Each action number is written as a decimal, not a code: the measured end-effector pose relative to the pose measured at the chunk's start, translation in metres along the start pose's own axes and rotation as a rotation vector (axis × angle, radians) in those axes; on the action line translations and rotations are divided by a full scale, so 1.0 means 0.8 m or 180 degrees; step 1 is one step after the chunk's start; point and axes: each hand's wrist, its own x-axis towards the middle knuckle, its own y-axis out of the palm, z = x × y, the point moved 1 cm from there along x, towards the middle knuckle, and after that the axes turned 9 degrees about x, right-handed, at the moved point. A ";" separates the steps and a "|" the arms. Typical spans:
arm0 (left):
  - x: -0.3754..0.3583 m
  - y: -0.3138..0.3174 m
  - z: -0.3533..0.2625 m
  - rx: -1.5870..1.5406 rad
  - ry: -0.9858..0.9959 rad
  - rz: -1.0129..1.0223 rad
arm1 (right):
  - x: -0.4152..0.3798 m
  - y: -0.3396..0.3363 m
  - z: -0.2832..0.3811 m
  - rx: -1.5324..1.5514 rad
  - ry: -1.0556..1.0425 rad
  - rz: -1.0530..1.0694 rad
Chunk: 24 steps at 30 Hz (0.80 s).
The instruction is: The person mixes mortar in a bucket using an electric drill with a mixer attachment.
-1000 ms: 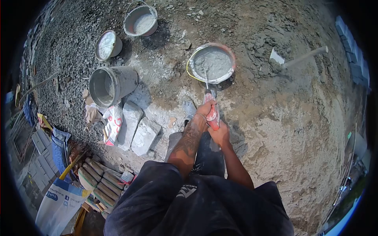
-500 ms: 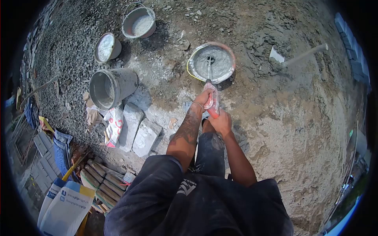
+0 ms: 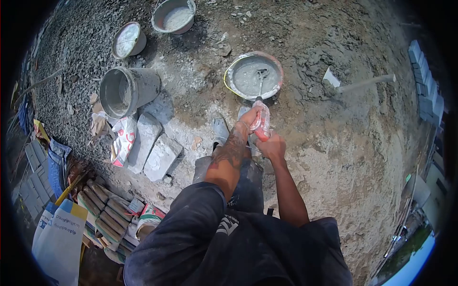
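Observation:
Both of my hands are on a red power mixer [image 3: 261,123] coated in pale dust. My left hand [image 3: 250,117] wraps round its front part, near the shaft. My right hand [image 3: 273,146] is closed round its rear end. From the tool a metal shaft runs into a round bucket [image 3: 229,86] with a yellow handle lying along its left rim. Wet grey mix [image 3: 248,77] fills much of this bucket, and the mixing head shows at its surface, right of the middle.
At the left stand a large grey bucket [image 3: 148,87] and two smaller buckets [image 3: 138,46] [image 3: 183,27] with pale contents. Stone slabs [image 3: 162,157] and a crumpled bag [image 3: 125,138] lie nearby. A shovel [image 3: 365,84] rests at the right. Stacked bags and cylindrical pieces lie lower left.
The camera view has shifted and turned a little. The mixing head has moved to the right within the bucket. Both hands still hold the mixer, and a shoe now shows beside my left arm.

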 end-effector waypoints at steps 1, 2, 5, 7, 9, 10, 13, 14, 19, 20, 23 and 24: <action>0.001 0.004 0.008 -0.0176 0.0063 -0.0109 | 0.003 0.003 -0.007 -0.0137 -0.0073 0.0004; 0.011 0.002 0.007 -0.0215 0.0117 -0.0088 | 0.006 0.005 -0.010 -0.0273 -0.0133 0.0035; 0.020 0.000 0.039 0.0078 -0.0101 -0.0317 | -0.001 0.000 -0.027 -0.0348 -0.0087 0.0243; 0.053 -0.026 0.075 0.0281 -0.0092 -0.0587 | -0.009 0.001 -0.026 -0.0413 -0.0067 0.0266; 0.041 -0.020 0.078 0.0490 -0.0060 -0.0848 | -0.014 -0.002 -0.016 -0.0459 0.0215 0.0267; 0.012 -0.002 0.072 0.0090 0.0002 -0.0663 | -0.013 0.001 -0.024 -0.0474 0.0214 0.0275; 0.015 -0.020 0.082 -0.0046 -0.0004 -0.0469 | -0.016 0.015 -0.046 -0.0462 -0.0146 0.0117; 0.025 -0.031 0.093 0.0200 -0.0089 -0.0455 | -0.024 0.015 -0.046 -0.0315 -0.0213 0.0124; 0.026 -0.053 0.123 0.0150 -0.0063 -0.0547 | -0.044 0.030 -0.049 -0.0242 -0.0268 0.0023; 0.022 -0.052 0.121 0.0131 -0.0015 -0.0726 | -0.044 0.032 -0.048 -0.0336 -0.0225 0.0086; 0.008 -0.056 0.113 0.0624 -0.0131 -0.1058 | -0.044 0.032 -0.047 -0.0319 -0.0220 0.0208; 0.007 -0.053 0.107 0.0638 -0.0135 -0.1059 | -0.040 0.030 -0.046 -0.0221 -0.0283 0.0240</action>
